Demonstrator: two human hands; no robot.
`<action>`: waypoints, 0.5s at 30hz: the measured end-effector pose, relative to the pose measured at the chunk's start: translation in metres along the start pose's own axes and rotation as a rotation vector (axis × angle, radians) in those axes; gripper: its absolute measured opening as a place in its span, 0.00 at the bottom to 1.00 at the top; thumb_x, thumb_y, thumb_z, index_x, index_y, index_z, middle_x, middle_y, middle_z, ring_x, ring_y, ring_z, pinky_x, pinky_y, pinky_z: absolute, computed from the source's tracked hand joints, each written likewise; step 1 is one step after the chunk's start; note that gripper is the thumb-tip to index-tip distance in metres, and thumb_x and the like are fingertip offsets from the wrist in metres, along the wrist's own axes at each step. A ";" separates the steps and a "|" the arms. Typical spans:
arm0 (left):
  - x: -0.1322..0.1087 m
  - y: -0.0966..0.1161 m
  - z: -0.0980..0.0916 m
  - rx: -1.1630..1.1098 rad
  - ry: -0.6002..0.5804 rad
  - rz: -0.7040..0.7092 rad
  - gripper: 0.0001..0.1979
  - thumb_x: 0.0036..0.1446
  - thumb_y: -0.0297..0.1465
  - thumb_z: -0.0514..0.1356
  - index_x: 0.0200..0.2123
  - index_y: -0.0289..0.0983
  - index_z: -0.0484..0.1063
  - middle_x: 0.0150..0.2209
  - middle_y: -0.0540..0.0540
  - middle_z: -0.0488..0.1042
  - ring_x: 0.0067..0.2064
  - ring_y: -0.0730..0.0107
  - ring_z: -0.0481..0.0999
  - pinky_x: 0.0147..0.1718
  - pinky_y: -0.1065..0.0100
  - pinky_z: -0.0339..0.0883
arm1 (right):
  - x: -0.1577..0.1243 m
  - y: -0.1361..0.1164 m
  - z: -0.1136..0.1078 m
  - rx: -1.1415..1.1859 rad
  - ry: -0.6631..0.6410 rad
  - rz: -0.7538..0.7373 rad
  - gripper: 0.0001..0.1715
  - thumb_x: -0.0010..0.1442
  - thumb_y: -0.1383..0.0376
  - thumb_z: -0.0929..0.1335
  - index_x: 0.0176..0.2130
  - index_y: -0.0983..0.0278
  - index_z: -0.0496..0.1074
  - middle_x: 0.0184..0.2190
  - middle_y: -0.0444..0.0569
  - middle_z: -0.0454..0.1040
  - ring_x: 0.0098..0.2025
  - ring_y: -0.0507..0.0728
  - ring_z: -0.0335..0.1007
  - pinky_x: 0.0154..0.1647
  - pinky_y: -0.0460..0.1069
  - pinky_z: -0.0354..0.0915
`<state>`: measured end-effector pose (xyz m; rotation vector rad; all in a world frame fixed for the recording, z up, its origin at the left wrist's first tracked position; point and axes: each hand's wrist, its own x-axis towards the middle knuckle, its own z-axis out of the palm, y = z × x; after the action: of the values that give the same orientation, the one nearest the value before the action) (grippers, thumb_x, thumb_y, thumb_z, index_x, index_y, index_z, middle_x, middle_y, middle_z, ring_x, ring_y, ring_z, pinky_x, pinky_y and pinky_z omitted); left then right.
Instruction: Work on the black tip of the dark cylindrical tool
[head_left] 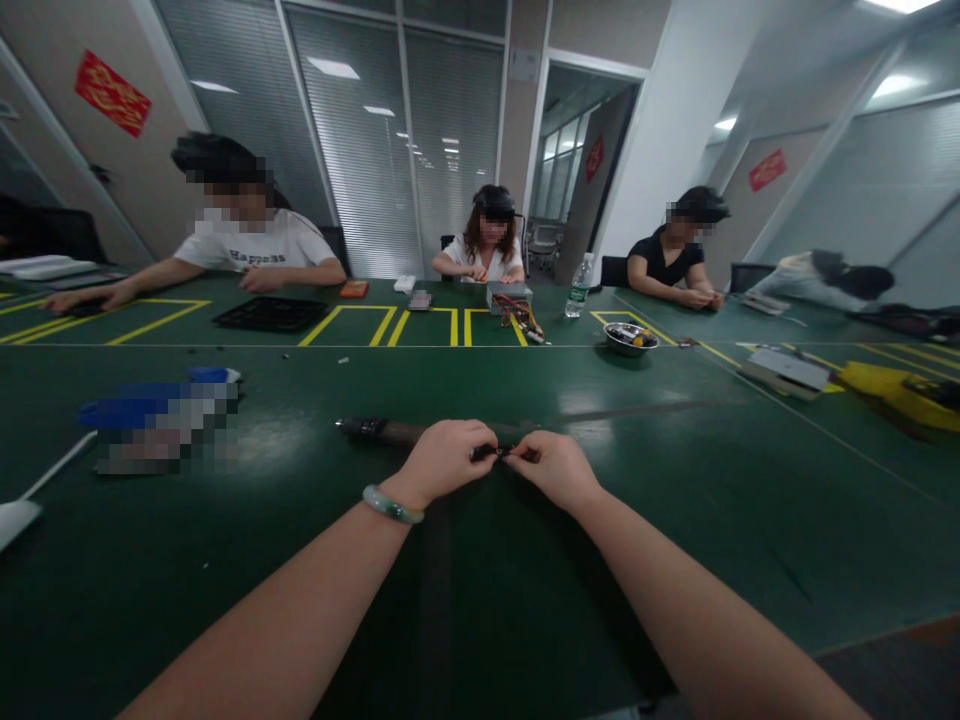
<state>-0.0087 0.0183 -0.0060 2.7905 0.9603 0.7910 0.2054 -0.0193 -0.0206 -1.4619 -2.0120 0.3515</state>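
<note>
Forearms [277, 610] nearest the lens, both bare, running up the green tabletop [300, 560] and converging at the small black part [482, 453]. Part is just above the table, between the two hands, near the middle of the view.

Progress: reads as mid-job. Part is up in the fingers, not set down, with a small brassy spot at its right end where the hands meet. Can't tell if it's one piece or two being joined or parted; no finished piece I can identify, so what's done vs. left isn't readable from here.

Fingers: left hand [450, 455] (jade-look bangle [392, 505] on that wrist) is curled over, fingertips clamped on the black part, its near end poking out. Right hand [555, 465] has thumb and index pinched together on the part's right end, no real gap between them; other fingers folded in. Contact detail too small to call exactly.

Around it: dark pen-shaped tool [379, 430], metal tip pointing left, lies just beyond the left hand; the hands hide where it ends, and touching vs. apart is unclear. Blue item [135, 410] well off to the left, partly pixelated. Metal bowl [631, 352] with small bits and a water bottle [579, 290] sit farther out. Three co-workers across the table, own stuff, well apart from these hands.
</note>
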 end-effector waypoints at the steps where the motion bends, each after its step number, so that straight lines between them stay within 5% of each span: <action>1: 0.000 0.000 0.000 0.000 -0.001 -0.001 0.05 0.58 0.32 0.60 0.37 0.42 0.74 0.39 0.50 0.76 0.40 0.68 0.74 0.41 0.67 0.65 | 0.000 -0.002 0.000 -0.028 0.007 -0.006 0.03 0.57 0.62 0.72 0.32 0.59 0.77 0.29 0.40 0.75 0.30 0.50 0.69 0.31 0.44 0.60; 15: 0.000 -0.001 0.000 -0.005 -0.009 -0.012 0.06 0.60 0.33 0.59 0.41 0.42 0.74 0.41 0.50 0.76 0.42 0.67 0.74 0.43 0.66 0.66 | 0.000 -0.009 -0.001 -0.239 -0.030 -0.078 0.06 0.62 0.63 0.68 0.38 0.58 0.77 0.35 0.44 0.76 0.37 0.54 0.72 0.41 0.47 0.63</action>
<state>-0.0090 0.0194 -0.0063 2.7784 0.9713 0.7782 0.1996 -0.0225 -0.0151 -1.5209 -2.1880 0.1024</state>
